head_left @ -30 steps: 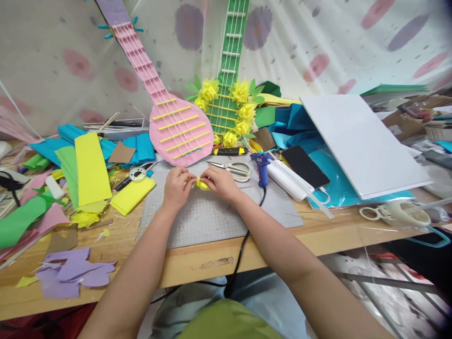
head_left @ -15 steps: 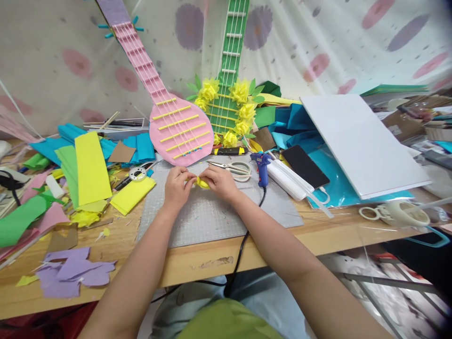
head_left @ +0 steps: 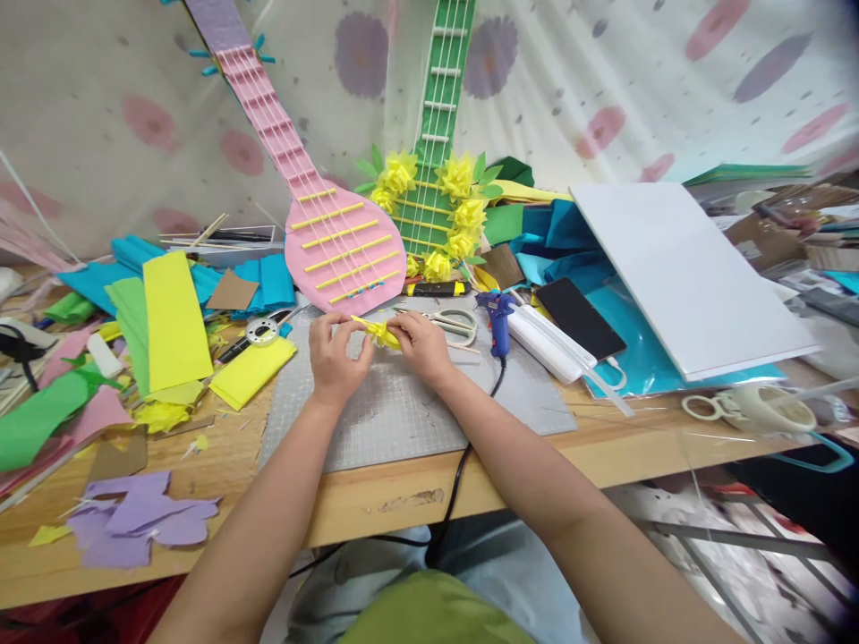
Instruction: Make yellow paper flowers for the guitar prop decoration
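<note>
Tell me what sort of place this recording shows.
Probably a craft workspace, judging by the blue, trigger-style glue gun, the flat grey gridded cutting mat and the pink, round-bodied stringed model instrument.

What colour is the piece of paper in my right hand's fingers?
The piece of paper is yellow, seen best in the head view.

Lighting's bright and pretty even, shadows soft; slight glare on the blue plastic [head_left: 641, 336]; clutter [head_left: 771, 217] at far right looks smeared and stretched; top-right corner goes dark
</note>
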The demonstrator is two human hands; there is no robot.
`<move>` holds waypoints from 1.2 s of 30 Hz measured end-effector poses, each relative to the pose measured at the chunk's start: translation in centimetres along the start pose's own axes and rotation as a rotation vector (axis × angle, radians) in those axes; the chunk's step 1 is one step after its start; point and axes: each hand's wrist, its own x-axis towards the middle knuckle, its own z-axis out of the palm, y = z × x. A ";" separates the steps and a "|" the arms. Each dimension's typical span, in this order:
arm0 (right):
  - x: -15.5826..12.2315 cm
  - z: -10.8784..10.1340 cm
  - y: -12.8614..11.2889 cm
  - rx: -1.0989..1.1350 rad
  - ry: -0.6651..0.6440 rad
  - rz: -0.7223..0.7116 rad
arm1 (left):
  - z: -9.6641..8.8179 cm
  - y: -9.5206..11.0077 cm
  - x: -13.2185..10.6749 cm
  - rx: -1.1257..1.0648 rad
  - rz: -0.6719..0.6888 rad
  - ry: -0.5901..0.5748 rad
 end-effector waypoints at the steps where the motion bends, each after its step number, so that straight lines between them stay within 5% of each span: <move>1: 0.0 0.0 0.0 0.003 0.008 -0.001 | 0.2 -0.1 -0.1 0.013 0.019 -0.005; 7: -0.1 0.2 -0.4 0.048 0.055 0.007 | 0.9 -0.3 -0.3 0.065 0.020 -0.051; 23: -0.1 0.3 -1.0 0.137 -0.034 -0.038 | 0.3 -1.1 0.1 0.111 -0.007 0.059; 36: -0.2 -0.1 -1.7 -0.002 -0.029 0.112 | 0.2 -1.1 0.3 0.066 -0.095 0.065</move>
